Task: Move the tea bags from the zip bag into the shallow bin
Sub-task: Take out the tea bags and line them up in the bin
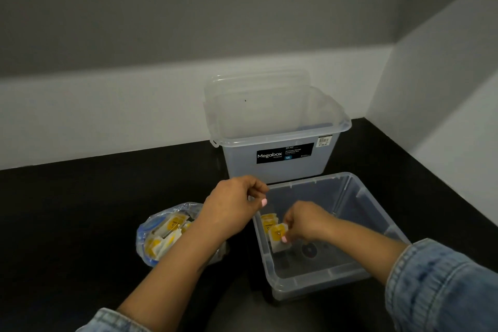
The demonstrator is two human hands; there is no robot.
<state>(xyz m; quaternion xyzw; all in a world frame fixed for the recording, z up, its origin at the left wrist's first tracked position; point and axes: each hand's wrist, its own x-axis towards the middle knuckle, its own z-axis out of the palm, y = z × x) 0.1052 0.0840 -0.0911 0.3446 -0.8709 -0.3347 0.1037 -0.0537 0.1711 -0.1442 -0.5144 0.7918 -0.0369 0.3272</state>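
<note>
Yellow-labelled tea bags (269, 221) lie inside the shallow bin (358, 275) at lower centre; your right hand (304, 221) pinches 1 (277, 236) there. Your left hand (234, 202) curls over the zip bag (159, 234). "Megabox" marks the tall bin (277, 153).

You are working in dim, even, soft light, with only faint shadows under your hands (234, 203) and the black surface (80, 224) left of them swallowing detail. The picture is slightly soft throughout, and straight wall lines bow toward the edges.
</note>
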